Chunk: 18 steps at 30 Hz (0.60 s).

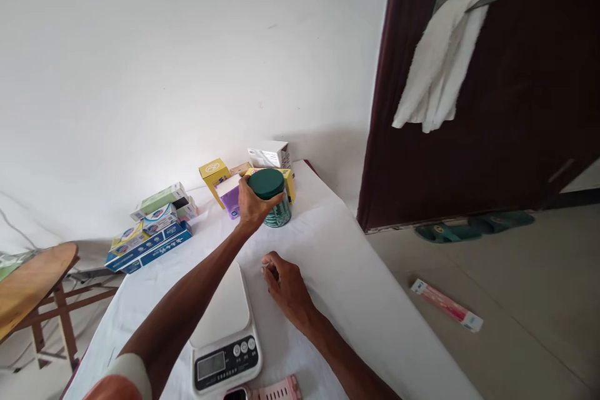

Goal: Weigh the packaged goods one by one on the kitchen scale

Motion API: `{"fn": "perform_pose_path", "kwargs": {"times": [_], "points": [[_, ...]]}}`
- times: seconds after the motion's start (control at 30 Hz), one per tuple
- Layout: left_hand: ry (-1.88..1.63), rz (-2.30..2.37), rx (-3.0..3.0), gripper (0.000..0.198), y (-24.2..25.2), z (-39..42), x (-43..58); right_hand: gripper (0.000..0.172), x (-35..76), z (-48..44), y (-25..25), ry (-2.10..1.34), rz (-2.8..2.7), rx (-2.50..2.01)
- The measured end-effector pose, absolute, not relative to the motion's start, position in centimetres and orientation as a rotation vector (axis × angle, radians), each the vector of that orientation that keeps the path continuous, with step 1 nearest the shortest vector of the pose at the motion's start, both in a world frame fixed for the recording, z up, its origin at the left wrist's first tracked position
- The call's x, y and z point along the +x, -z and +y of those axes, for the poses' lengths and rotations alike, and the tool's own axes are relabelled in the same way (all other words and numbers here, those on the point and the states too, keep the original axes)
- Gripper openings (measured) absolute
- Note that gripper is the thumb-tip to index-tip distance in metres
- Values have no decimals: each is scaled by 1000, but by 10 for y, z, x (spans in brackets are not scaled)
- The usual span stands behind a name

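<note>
My left hand (254,205) is wrapped round the upper part of a green jar (277,215) with a dark green lid (266,182). The jar is upright near the back of the table; whether it touches the cloth I cannot tell. Closer to me, my right hand (284,281) rests on the white cloth with its fingers curled together. Whatever may lie between those fingers is too small to make out. A white kitchen scale (226,362) with a small display sits below my left forearm, which covers part of its plate.
Behind the jar stand yellow boxes (213,169), a purple-and-white box (229,199) and a white box (269,154). Blue boxes (157,250) are stacked at left. A pink-strapped watch (276,390) lies at the near edge. Slippers (447,232) and a pink box (447,305) are on the floor.
</note>
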<state>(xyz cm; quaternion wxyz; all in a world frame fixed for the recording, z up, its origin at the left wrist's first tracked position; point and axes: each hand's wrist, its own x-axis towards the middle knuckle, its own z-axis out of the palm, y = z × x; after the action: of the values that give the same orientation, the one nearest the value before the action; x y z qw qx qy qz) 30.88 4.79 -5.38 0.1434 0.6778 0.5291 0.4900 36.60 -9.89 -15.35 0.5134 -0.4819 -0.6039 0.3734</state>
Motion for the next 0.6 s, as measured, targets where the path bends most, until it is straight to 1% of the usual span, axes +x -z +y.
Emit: {"fn": "perform_pose_path", "kwargs": {"times": [0.13,0.2,0.23,0.3,0.37,0.5,0.53,0.6], "points": [[-1356,1471,1981,109,56,37,305,19,368,-100,155,-916,-1479,-1207],[-1287,1416,2041,111,54,23,290,24,368,-100,154,-915,-1496,-1248],[-1263,1380,2076,108,53,13,278,26,368,-100,153,-913,-1508,-1263],[-1268,1322,2152,96,51,-11,248,28,369,-100,150,-899,-1541,-1280],[-1362,1339,2246,83,48,-36,210,30,369,-101,147,-885,-1566,-1286],[-1542,1743,2313,64,46,-64,118,32,367,-103,145,-879,-1563,-1296],[-1551,1871,2305,63,44,-65,94,32,366,-103,145,-881,-1560,-1301],[-1432,2157,2277,68,40,-60,48,32,365,-103,145,-887,-1560,-1307]]}}
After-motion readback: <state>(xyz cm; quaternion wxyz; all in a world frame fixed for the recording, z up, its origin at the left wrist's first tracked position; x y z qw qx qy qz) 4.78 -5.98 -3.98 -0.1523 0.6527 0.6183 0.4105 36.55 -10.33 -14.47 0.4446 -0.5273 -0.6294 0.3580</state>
